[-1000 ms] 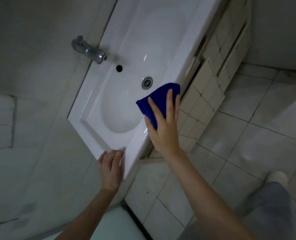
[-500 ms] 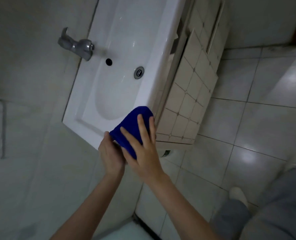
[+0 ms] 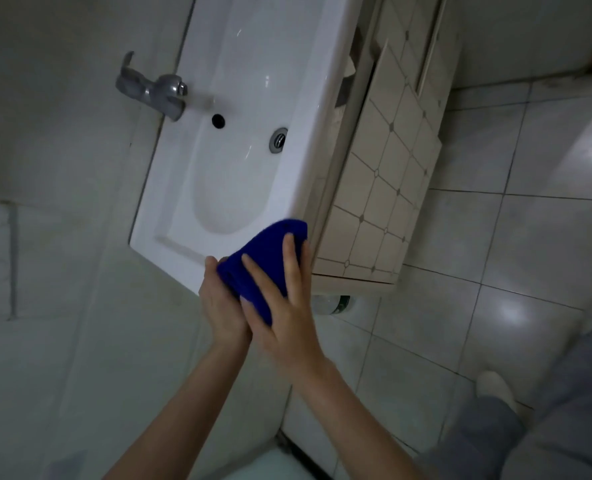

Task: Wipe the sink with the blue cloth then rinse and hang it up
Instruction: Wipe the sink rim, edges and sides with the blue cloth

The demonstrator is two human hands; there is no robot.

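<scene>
Bare forearms [image 3: 350,410], grey trousers [image 3: 547,441], pale shoes [image 3: 495,386]

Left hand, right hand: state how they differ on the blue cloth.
Right hand lies atop the blue cloth, fingers straight and spread; left hand sits under its edge, fingers mostly hidden. Right hand is on the cabinet side, left hand on the wall side. Both touch the cloth at the sink corner.

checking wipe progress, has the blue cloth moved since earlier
Yes: the blue cloth slid from beside the drain to the near corner of the sink.
</scene>
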